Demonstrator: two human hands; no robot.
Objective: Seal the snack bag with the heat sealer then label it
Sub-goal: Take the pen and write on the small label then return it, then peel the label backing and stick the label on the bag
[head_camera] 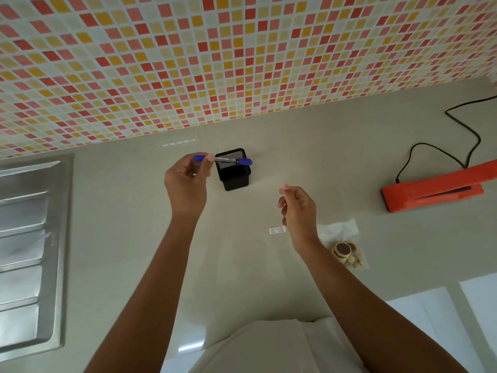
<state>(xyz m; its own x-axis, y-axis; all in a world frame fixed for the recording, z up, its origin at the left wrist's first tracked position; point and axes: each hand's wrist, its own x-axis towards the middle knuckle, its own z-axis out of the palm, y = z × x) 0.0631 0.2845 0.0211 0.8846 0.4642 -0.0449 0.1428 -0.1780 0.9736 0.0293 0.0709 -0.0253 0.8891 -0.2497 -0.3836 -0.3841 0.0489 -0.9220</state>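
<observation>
Blue pen (243, 161) is pinched horiz. by left hand (188, 181) over square black mesh holder (235, 175). Right hand (298, 208) is held loosely curled, w/ nothing in it. Clear crinkly snack bag (340, 234) w/ round biscuits is laid flat on smooth grey counter (322, 157), near small white rect. label (277, 230). Wedge-shaped orange heat sealer (430, 193) is set well apart, at right.

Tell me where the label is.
In the head view, the white label lies on the counter right of centre, just left of the right hand, with the snack bag beyond.
</observation>
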